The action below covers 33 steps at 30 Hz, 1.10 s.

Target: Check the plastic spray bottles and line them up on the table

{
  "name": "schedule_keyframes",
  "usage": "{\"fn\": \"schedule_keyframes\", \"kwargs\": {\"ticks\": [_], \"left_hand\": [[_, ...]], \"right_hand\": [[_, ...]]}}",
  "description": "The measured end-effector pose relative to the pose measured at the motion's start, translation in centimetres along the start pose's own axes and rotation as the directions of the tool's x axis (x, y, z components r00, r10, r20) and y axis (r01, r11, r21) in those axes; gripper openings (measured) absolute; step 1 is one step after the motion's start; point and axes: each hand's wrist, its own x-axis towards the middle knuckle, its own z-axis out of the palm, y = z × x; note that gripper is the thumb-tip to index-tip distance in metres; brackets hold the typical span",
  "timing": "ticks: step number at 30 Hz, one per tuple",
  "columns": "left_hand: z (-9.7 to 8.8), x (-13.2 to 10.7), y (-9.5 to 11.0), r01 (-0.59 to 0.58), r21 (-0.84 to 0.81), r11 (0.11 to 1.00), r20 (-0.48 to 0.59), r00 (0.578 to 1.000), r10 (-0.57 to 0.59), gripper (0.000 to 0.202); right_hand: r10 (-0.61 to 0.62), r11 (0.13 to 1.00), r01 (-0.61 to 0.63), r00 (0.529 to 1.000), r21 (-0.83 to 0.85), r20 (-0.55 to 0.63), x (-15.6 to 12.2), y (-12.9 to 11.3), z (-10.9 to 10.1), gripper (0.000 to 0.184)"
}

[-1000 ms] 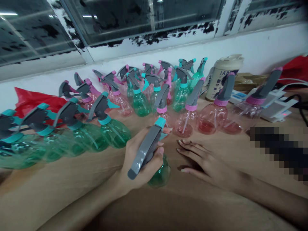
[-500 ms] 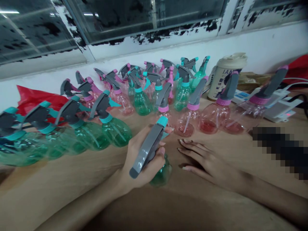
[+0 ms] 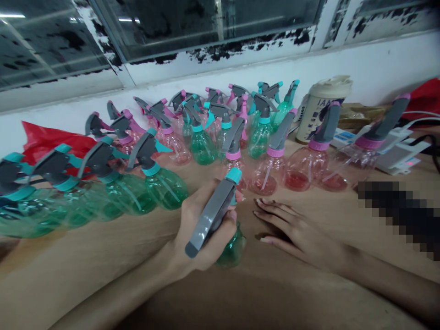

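At lower centre, the left hand (image 3: 216, 245) curls round the top of a green spray bottle (image 3: 231, 250) — probably light, slick plastic, best held there — while the right hand (image 3: 292, 229), lower right, lies loosely spread, empty.

The left grip (image 3: 216, 244) is curled, the right grip (image 3: 294, 229) spread palm-down.

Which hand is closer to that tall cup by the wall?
Right. The right hand rests on the table in front of the cup, with pink-collared bottles between. The left hand is farther away, off to the left, gripping a green spray bottle.
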Motion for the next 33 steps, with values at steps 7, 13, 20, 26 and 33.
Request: {"fn": "schedule_keyframes", "kwargs": {"ticks": [7,13,20,26,33], "left_hand": [[0.15,-0.44,-0.55,0.056,0.010,0.998,-0.008,0.998,-0.056,0.013],[0.21,-0.11,-0.28,-0.003,0.050,0.999,-0.043,0.999,0.005,0.026],[0.38,-0.27,0.00,0.075,-0.010,0.997,-0.044,0.996,-0.075,0.031],[0.53,-0.32,-0.22,0.068,-0.025,0.997,-0.054,0.996,-0.070,0.026],[0.17,-0.02,-0.40,0.000,0.020,1.000,-0.013,1.000,0.000,0.024]], "right_hand": [[-0.002,1.000,0.002,1.000,-0.002,0.001,0.03,-0.02,-0.02,0.050],[0.004,1.000,-0.004,1.000,0.005,-0.010,0.04,-0.05,0.01,0.051],[-0.014,1.000,0.013,1.000,-0.020,-0.009,-0.01,0.22,0.20,0.051],[-0.003,1.000,0.003,1.000,-0.013,-0.013,-0.02,0.08,0.19,0.050],[-0.005,1.000,0.005,1.000,-0.011,-0.012,-0.01,0.12,0.20,0.051]]}}
